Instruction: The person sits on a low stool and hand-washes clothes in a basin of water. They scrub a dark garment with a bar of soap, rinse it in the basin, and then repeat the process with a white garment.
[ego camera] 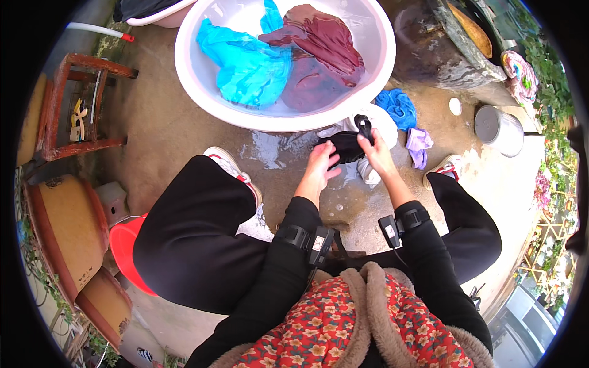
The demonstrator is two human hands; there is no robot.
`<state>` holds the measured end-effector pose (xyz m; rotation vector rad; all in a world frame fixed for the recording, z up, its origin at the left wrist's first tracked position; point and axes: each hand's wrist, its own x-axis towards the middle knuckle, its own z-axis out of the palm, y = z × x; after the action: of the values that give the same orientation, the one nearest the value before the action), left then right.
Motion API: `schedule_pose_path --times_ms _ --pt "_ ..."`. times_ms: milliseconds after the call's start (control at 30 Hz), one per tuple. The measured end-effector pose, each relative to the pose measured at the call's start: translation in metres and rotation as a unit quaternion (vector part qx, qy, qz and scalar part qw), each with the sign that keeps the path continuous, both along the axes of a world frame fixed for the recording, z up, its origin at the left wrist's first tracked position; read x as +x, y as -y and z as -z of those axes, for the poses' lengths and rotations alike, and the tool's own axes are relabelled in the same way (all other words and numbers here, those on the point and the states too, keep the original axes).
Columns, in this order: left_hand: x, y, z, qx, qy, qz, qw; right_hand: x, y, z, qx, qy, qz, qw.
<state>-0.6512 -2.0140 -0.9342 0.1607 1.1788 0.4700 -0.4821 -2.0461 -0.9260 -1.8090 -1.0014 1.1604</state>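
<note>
My left hand (322,164) and my right hand (375,149) hold a small black cloth item (346,145) between them, just in front of the basin. A loop of it rises by my right thumb. White cloth (385,125) lies on the wet floor behind and below it, partly hidden by the black item. Beyond my hands stands a large white plastic basin (221,118) of water. A bright blue garment (251,69) and a dark maroon garment (322,41) soak there, partly under water.
Blue cloth (396,109) and a lilac sock-like piece (418,146) lie right of the basin. Farther right are a large dark glazed jar (428,50) and a grey bucket (500,131). At left stand a wooden stool frame (92,149), a red bucket (126,253) and clay planters (69,230).
</note>
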Motion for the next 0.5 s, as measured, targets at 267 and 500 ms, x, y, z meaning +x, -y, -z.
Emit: schedule_pose_path --times_ms 267,500 --pt "0.011 0.006 0.013 -0.097 0.064 -0.037 0.993 -0.08 0.029 -0.04 -0.072 0.335 -0.206 0.917" --pt "0.035 0.022 0.0 0.098 -0.161 0.0 0.982 -0.075 -0.004 -0.039 -0.157 0.333 0.064 0.927"
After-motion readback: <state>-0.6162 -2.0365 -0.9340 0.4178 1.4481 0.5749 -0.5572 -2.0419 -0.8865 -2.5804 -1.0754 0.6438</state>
